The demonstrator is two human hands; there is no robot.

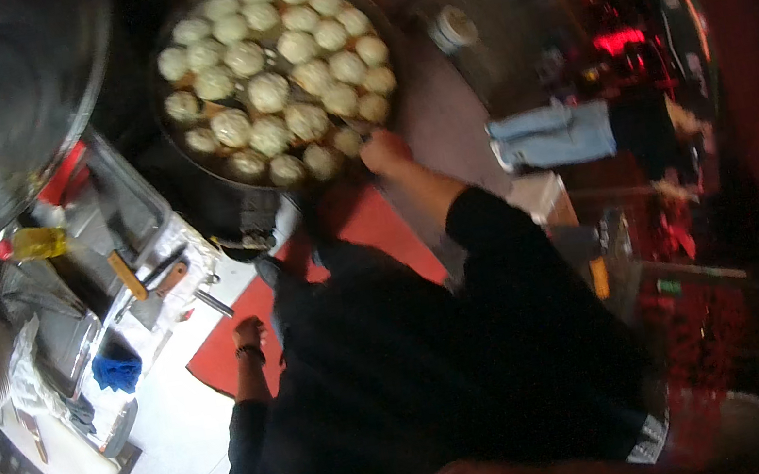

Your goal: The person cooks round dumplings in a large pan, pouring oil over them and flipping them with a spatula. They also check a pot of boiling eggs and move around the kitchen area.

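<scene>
Low by my left side hangs my left hand [249, 332], fingers curled and nothing visible in them, with a dark bracelet at the wrist. At the near right rim of a large round pan [165, 125], my right hand [387, 151] grips a thin metal tool [349, 124]. The tool reaches in among the buns, which hide most of it. Many round, pale filled buns [268, 92] crowd the pan, some with browned, glossy edges.
A large metal lid [12, 93] stands at the upper left. On the left counter are an oil bottle [40, 243], wooden-handled tools [128, 276], a blue cloth [118, 371] and a white board [67, 460]. A white tub [453, 28] and a person in jeans [552, 136] are at right.
</scene>
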